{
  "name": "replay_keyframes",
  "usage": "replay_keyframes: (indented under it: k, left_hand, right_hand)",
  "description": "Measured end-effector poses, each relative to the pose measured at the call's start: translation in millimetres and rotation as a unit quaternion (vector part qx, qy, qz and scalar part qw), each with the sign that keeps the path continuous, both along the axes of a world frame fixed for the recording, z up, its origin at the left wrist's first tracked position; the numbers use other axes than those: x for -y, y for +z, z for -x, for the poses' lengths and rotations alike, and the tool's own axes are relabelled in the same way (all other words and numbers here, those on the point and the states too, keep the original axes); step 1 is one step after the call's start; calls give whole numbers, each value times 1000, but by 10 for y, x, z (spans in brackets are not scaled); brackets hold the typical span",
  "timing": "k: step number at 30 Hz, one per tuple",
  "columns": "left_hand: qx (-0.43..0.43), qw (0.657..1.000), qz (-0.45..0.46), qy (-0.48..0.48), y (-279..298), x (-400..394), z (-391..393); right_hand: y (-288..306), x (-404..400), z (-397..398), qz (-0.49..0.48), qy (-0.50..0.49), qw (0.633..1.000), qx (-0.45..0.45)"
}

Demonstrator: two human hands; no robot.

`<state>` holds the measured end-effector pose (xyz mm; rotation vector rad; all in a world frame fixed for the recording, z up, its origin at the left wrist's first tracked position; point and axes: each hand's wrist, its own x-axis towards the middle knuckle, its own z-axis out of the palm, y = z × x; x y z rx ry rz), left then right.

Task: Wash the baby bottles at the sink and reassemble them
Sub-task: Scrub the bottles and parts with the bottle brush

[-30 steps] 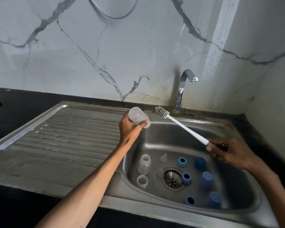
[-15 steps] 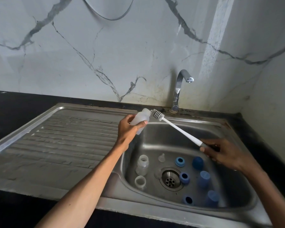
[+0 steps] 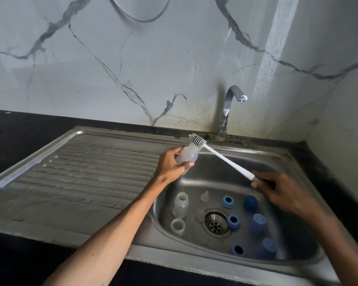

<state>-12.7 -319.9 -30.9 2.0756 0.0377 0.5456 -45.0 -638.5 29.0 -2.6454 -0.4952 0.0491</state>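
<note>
My left hand (image 3: 170, 165) grips a clear baby bottle (image 3: 187, 156) above the basin's left rim, its mouth tilted up and to the right. My right hand (image 3: 277, 189) holds the white handle of a bottle brush (image 3: 225, 159). The bristled brush head (image 3: 197, 140) sits at the bottle's mouth. In the steel sink (image 3: 205, 168) lie two more clear bottles (image 3: 180, 205) (image 3: 177, 225), a clear teat (image 3: 205, 196), three blue screw rings (image 3: 227, 201) (image 3: 233, 221) (image 3: 237, 249) and three blue caps (image 3: 250, 203) (image 3: 257, 223) (image 3: 268, 247).
The tap (image 3: 228, 112) stands behind the basin with no water running. A ribbed steel draining board (image 3: 81, 172) stretches to the left. The drain (image 3: 215, 222) sits mid-basin among the parts. Black counter (image 3: 25, 124) surrounds the sink, with marble wall behind.
My left hand turned the bottle so its mouth faces the brush. My right hand moved the brush head left until it met the bottle's mouth.
</note>
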Motion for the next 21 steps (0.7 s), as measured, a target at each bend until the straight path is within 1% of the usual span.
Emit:
replay_keyframes:
  k: [4,9,12,18,21]
  left_hand:
    - [16,999,6,50,44,-117,-9]
    - [16,998,25,47,16,-81,-5]
    - [6,999,-2,44,-15,-36,-13]
    - [-42,996,-56,63,-40,-36,-4]
    - [-68,989,-119,60,-85,22,-30]
  right_hand:
    - [61,93,-29,1,11,1000,4]
    - [87,196,-55,4,5,1000,18]
    - [94,196,-46,-4,-3,1000,18]
    - [44,175,-56,23,-26,999,5]
    - [14,186,-74,46,-37,998,-4]
